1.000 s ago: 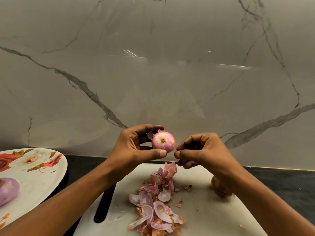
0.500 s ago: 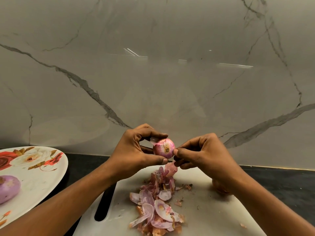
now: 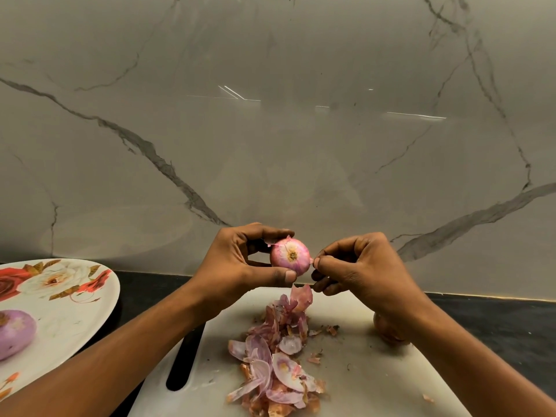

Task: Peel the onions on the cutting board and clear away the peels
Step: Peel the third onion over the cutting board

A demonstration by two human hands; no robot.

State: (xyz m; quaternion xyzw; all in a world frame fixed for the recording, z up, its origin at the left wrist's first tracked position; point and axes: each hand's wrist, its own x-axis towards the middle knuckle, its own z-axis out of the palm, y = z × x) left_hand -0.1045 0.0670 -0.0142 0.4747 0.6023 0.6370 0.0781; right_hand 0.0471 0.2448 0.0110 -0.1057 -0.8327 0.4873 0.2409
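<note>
While the left hand (image 3: 237,260) grips the red onion (image 3: 289,255) above the cutting board (image 3: 376,371), the right hand (image 3: 361,266) pinches a skin flap (image 3: 311,260) at its side, seemingly so that scraps drop onto the peel pile (image 3: 276,356) below.

PLACE: we find ourselves in a kitchen | WALL: a glossy, grey-veined marble-look backsplash (image 3: 270,145) | COUNTER: a dark worktop (image 3: 496,320) beneath it | PREP: we see a white cutting board (image 3: 376,371) strewn with onion peels (image 3: 276,365) | TABLEWARE: a floral plate (image 3: 75,311) holding a peeled onion (image 3: 15,332)
</note>
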